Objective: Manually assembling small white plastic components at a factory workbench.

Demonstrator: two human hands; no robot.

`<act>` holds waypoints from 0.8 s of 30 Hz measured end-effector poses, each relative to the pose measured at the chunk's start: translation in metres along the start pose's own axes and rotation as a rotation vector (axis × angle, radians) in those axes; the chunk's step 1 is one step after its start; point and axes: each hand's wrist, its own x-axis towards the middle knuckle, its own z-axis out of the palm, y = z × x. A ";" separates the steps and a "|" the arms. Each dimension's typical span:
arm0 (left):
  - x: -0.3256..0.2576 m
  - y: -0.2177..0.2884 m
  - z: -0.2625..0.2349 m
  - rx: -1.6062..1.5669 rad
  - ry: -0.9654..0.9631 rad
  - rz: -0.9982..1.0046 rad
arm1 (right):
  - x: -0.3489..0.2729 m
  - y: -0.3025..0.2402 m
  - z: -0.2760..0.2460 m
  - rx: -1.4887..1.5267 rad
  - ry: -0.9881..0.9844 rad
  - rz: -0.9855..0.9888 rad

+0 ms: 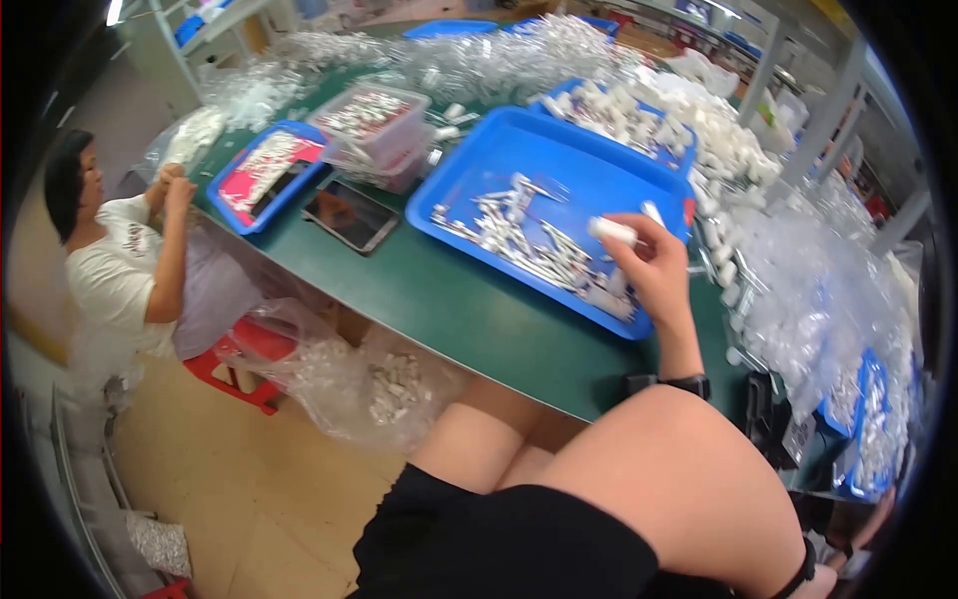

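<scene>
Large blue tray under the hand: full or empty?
Neither: the tray is partly filled. Small pale pieces cluster toward its near side; much of its far part shows bare blue.

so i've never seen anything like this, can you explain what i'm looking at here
There's no machine: these are a person's bare hands at work. The one picture comes from a wide camera worn on their head, looking down, so straight edges bend near the rim. The right hand pinches a small white cylinder over a blue tray with small whitish parts in it. I can't make out the left hand. The green table also holds a phone, a clear tub of small parts, and clear plastic wrapping. Another person sits on the left side.
</scene>
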 end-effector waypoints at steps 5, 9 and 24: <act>-0.011 -0.001 0.020 -0.022 0.012 -0.084 | -0.002 0.002 -0.006 -0.009 -0.033 0.064; -0.016 0.006 0.036 -0.036 0.002 -0.228 | -0.006 -0.010 -0.011 -0.056 -0.005 0.060; -0.357 0.023 -0.089 0.126 0.549 -1.615 | -0.002 -0.003 -0.006 0.081 0.134 -0.028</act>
